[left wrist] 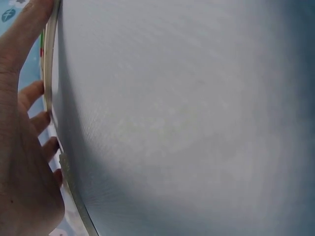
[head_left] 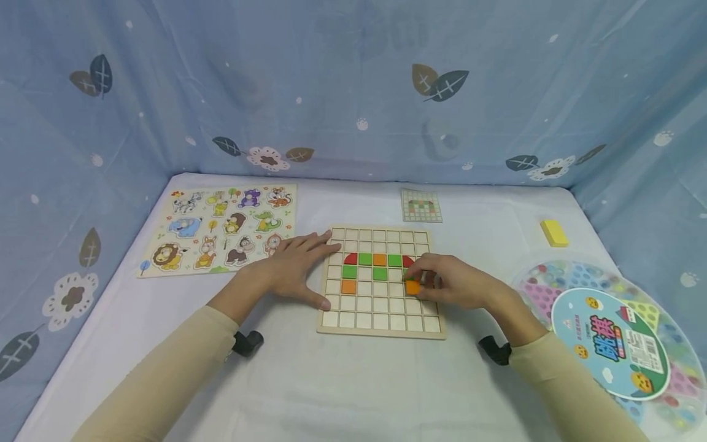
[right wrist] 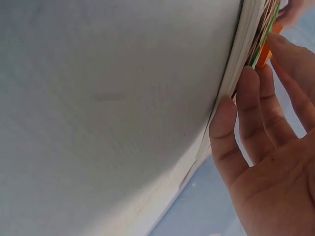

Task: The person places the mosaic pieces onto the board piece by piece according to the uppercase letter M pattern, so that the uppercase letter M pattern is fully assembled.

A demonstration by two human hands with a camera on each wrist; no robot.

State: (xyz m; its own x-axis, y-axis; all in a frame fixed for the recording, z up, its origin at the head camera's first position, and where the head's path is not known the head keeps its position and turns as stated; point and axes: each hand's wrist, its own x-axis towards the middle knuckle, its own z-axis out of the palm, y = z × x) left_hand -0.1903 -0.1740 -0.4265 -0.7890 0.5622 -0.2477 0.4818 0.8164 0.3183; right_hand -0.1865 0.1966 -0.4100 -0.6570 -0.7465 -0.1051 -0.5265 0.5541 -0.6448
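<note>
A wooden grid board (head_left: 381,320) lies in the middle of the table in the head view. Red, green and orange tiles fill some of its cells, among them a lone orange tile (head_left: 348,286) at left. Along the board's left edge rests my left hand (head_left: 293,268), its fingers extended and thumb spread; the left wrist view shows its fingertips against the edge. Over the right part of the grid, my right hand (head_left: 455,282) pinches an orange square tile (head_left: 413,287) between thumb and fingers. The hand covers some cells and tiles there.
At the back stands a small pattern card (head_left: 421,206) showing a similar grid. An animal puzzle board (head_left: 221,230) lies left, partly behind the left hand. A yellow block (head_left: 555,233) sits back right, above a round Chinese checkers set (head_left: 610,344). Blue curtain (head_left: 353,92) encloses the table.
</note>
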